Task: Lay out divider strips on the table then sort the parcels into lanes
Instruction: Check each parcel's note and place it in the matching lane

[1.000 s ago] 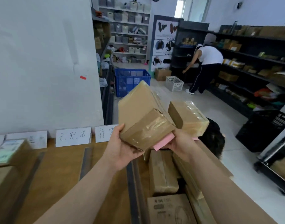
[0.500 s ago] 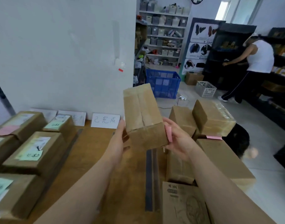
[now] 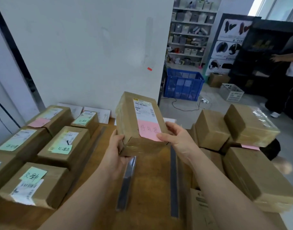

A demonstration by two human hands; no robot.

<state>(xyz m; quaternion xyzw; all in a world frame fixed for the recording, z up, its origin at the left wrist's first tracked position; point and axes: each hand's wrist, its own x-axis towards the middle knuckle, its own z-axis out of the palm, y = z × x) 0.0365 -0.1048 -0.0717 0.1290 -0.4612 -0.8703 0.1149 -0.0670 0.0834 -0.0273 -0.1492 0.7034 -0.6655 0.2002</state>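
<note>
A wooden table stands against a white wall, with storage shelving, a blue crate and another person further back at the upper right of the frame

Head view: both hands hold one cardboard parcel in the air at the centre of the frame, above the far ends of two dark divider strips that lie lengthwise on the table. The left hand has its fingers curled round the parcel's lower left corner. The right hand grips the lower right edge, with its thumb lying on a pink note stuck below the shipping label.

A second ago the parcel was tipped with its taped end towards the camera and the pink note poking out from beneath. Half a second ago a plain seamed face was uppermost. Now the labelled face is turned up and the handwriting on the note reads plainly. The view has also swung left, bringing in the lanes at the left of the frame, where parcels with green notes sit in rows and one with a pink note sits at the upper left.

With the note readable, the lane can probably be chosen; the pink one at the upper left looks the likely match. The unsorted stack at the right suggests much sorting remains
</note>
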